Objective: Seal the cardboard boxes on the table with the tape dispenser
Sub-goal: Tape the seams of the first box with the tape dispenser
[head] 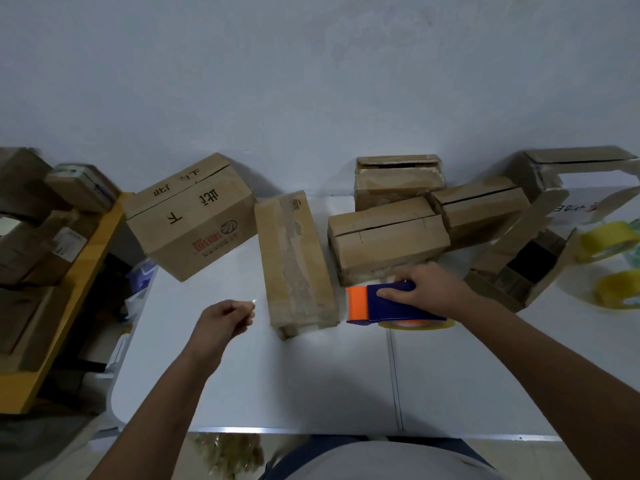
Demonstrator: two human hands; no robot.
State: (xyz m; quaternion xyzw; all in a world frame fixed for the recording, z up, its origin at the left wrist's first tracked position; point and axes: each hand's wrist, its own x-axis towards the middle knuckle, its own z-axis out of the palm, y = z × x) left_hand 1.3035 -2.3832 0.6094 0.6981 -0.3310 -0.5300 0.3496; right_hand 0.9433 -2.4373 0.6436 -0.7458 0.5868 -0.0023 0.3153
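While my right hand [420,289] curls its fingers [389,293] over the top of the blue and orange plastic tape dispenser [384,304], gripping it, my left hand [227,318] hovers above the white table [311,382] with its fingers bent into a loose fist, holding nothing. Between my two hands lies the long narrow brown cardboard box [294,261], already taped along its top, just beside the dispenser's orange end. Beyond my right fingers sit three more brown cardboard boxes [388,237] with open seams, and an open-flapped one to their right. Farther left stands a large printed cardboard box [188,216]. Two yellow tape rolls [609,240] lie far right. A pale wall [311,81] rises behind.
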